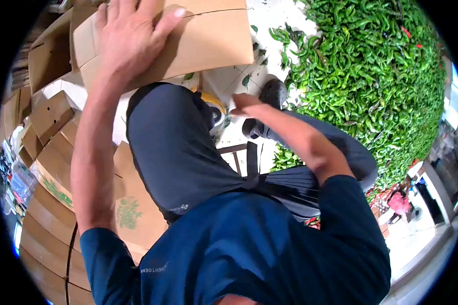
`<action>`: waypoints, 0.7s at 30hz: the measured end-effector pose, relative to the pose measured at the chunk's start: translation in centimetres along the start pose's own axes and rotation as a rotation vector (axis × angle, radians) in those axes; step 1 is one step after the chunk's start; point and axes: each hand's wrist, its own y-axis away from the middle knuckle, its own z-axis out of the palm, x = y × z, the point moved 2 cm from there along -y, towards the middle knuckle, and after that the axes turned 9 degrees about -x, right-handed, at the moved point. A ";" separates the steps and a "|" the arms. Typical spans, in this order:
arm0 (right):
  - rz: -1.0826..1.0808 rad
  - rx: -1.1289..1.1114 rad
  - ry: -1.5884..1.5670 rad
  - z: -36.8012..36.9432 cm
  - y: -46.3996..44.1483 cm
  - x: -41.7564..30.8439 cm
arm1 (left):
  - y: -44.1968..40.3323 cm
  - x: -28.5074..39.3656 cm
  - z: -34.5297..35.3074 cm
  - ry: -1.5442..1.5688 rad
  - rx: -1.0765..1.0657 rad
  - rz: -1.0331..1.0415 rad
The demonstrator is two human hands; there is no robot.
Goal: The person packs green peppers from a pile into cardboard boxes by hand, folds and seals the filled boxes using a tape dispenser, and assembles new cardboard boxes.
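Observation:
My left hand [132, 38] lies flat on a brown cardboard box [208, 43], thumb stretched out to the side. Its fingertips reach the top edge of the view. The box stands in front of my left knee, its near side facing me. My right hand [247, 104] hangs low between my knees, smeared and partly turned away, so its fingers do not show clearly. Close to its left is a round yellow-and-white thing [217, 109], perhaps a roll of tape, partly behind my knee. Whether my right hand touches it I cannot tell.
A large heap of green peppers [366, 86], with a few red ones, covers the floor on the right. Loose leaves and peppers lie on the white tiles [231, 81]. Stacked cardboard boxes [51, 218] stand on the left, an open box [51, 56] at upper left. Another person [399, 202] is at far right.

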 end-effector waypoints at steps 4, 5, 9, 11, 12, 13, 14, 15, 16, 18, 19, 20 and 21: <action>0.098 0.281 -0.179 4.4 -3.0 -4.2 | -0.1 -2.7 4.3 0.044 0.100 -0.008; 0.196 0.298 -0.257 6.2 -5.3 -3.6 | -0.1 -2.7 4.3 0.044 0.062 -0.022; 0.082 0.244 -0.126 5.5 -5.5 -3.6 | 0.1 -2.6 3.8 0.072 -0.014 -0.088; -0.050 0.091 0.145 1.0 -2.0 -4.1 | 0.1 -2.6 3.7 0.022 0.048 -0.103; -0.015 -0.093 0.222 -3.2 1.2 -4.9 | 0.1 -2.5 3.4 0.028 0.075 -0.098; 0.030 -0.282 0.295 -7.0 4.5 -5.5 | 0.2 -2.5 3.2 0.067 0.050 -0.108; 0.029 -0.346 0.293 -9.4 6.5 -4.3 | 0.3 -2.5 3.0 0.109 0.024 -0.114; 0.024 -0.224 0.293 -12.7 10.1 -4.3 | 0.3 -2.5 2.8 0.151 -0.001 -0.117; 0.020 -0.102 0.291 -16.0 13.7 -4.2 | 0.4 -2.4 2.8 0.153 0.015 -0.126; 0.048 0.037 0.367 -22.5 21.6 -7.7 | 0.5 -2.4 2.9 0.164 0.104 -0.119; -0.036 0.147 0.273 -24.9 25.4 -8.7 | 0.6 -2.5 3.0 0.166 0.144 -0.120; -0.156 0.241 0.080 -26.7 28.5 -10.5 | 0.5 -2.5 3.1 0.207 0.128 -0.118; -0.315 0.401 0.094 -27.8 30.6 -12.2 | 0.7 -2.6 3.0 0.216 0.102 -0.132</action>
